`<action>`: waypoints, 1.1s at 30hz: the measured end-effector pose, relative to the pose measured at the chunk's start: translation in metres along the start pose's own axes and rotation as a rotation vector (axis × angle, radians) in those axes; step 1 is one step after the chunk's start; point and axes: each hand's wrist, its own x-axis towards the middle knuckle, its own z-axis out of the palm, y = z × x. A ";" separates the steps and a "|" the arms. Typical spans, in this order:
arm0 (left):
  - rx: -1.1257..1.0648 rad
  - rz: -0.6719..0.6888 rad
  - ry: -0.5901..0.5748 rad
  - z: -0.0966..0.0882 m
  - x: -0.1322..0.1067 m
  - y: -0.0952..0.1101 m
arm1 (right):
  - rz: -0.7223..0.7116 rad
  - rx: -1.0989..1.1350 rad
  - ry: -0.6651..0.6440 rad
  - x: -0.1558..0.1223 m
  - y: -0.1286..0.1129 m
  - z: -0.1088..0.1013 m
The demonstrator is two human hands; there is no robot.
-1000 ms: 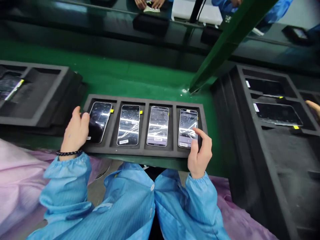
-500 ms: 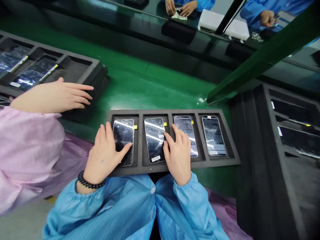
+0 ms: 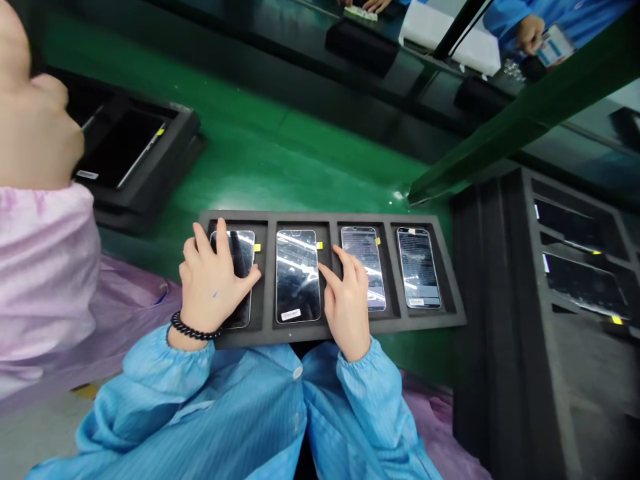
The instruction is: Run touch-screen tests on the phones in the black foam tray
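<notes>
Before me lies a dark foam tray (image 3: pixel 271 280) whose compartments each hold a smartphone. My left hand (image 3: pixel 213 283) rests, fingers spread, over the leftmost phone (image 3: pixel 245 250) and hides much of it. Beside it, the second phone (image 3: pixel 295 287) has a dark, glossy screen, a white label and a yellow tab. My right hand (image 3: pixel 350 300) is open, with its index fingertip at that phone's right edge. Its palm partly covers the third phone (image 3: pixel 361 241), which shows lines of text. The rightmost phone (image 3: pixel 419 267) also displays text and lies untouched.
Another foam tray (image 3: pixel 170 143) with phones stands at the left, near a co-worker's hand (image 3: pixel 40 127) in a pink sleeve. Stacked foam trays (image 3: pixel 500 300) rise on the right. A green post (image 3: pixel 500 127) slants across the back right. Other people's hands (image 3: pixel 530 33) work beyond.
The second phone now sits straighter in its compartment, its screen showing less tilt. The co-worker's pink-sleeved arm has risen at the left. The view has shifted slightly.
</notes>
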 end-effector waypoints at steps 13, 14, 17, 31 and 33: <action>-0.251 0.136 0.073 0.006 -0.004 -0.024 | 0.016 0.010 -0.076 0.002 -0.005 -0.006; -0.282 0.178 0.081 0.005 -0.007 -0.031 | 0.020 0.033 -0.062 0.001 -0.005 -0.006; -0.318 0.352 0.074 0.003 -0.017 -0.053 | -0.013 0.090 -0.045 0.000 -0.001 -0.008; -0.368 0.574 0.016 0.010 -0.049 -0.120 | -0.473 0.143 -0.388 0.019 0.021 -0.029; -0.355 0.544 -0.024 0.012 -0.042 -0.117 | -0.431 0.107 -0.399 0.024 0.021 -0.027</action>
